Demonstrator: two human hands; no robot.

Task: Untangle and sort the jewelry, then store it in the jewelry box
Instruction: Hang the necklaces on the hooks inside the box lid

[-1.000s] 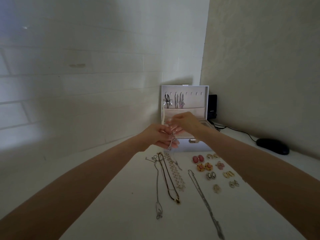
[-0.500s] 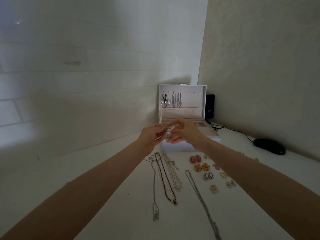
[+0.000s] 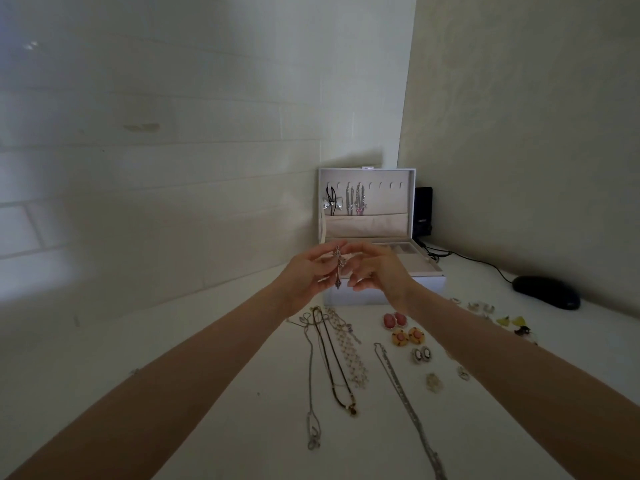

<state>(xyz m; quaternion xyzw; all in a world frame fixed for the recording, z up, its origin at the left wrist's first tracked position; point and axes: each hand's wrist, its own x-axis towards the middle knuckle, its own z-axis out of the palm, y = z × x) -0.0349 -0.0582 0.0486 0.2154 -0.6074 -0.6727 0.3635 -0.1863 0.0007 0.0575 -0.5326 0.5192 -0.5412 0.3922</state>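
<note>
Pendant chain (image 3: 338, 268), head cam view: left hand (image 3: 304, 273) and right hand (image 3: 379, 268) both pinch it near the top, so it dangles straight in front of the open jewelry box (image 3: 415, 284). I'd guess it's headed for a free lid hook. Sorted necklaces (image 3: 327, 355) lie on the table (image 3: 207, 410).

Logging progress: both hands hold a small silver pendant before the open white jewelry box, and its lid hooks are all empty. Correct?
No: the head view shows hanging chains on the left hooks of the white jewelry box lid; only the right hooks are bare. The left hand and right hand hold the small silver pendant.
</note>
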